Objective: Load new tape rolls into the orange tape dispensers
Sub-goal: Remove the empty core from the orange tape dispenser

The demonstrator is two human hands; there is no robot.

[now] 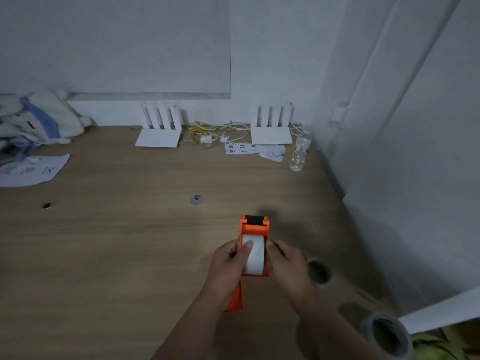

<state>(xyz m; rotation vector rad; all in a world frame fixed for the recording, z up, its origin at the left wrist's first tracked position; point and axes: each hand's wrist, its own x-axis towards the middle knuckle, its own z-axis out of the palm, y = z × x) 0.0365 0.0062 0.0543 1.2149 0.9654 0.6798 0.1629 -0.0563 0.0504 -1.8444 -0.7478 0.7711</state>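
Note:
An orange tape dispenser point(254, 227) with a black front edge is held above the wooden desk point(130, 242), its handle pointing back toward me. A white tape roll point(255, 255) sits in its frame. My left hand point(228, 266) grips the left side, thumb pressed on top of the roll. My right hand point(285, 263) holds the right side of the dispenser. Two more tape rolls stand on the desk to the right: one point(319, 272) just beyond my right hand, another point(387, 336) at the near right corner.
Two white routers point(158, 136) point(271, 133) with tangled cables stand against the back wall. A clear water bottle point(300, 154) and paper slips point(249, 149) lie at back right. Printed sheets point(31, 170) and a plush toy point(39, 118) occupy the left. A cable grommet point(196, 200) sits mid-desk.

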